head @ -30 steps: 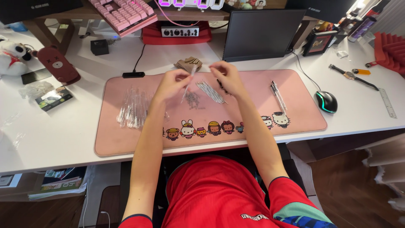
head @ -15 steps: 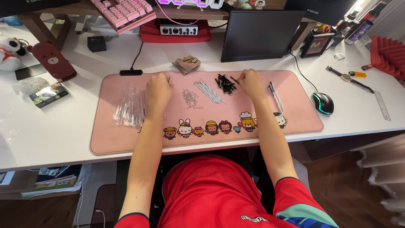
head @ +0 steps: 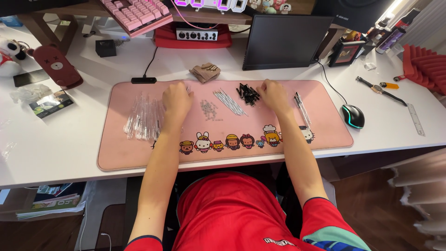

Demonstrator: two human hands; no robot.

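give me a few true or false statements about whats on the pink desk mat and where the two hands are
1. The left hand rests beside the pile of clear tubes on the pink desk mat. True.
2. The right hand holds the computer mouse. False: the mouse sits alone on the white desk, off the mat's right edge.
3. A heap of small black parts lies just left of the right hand. True.
4. The thin silver rods are stacked on the pink keyboard. False: they lie on the mat between the hands.
5. The dark monitor stands behind the mat. True.
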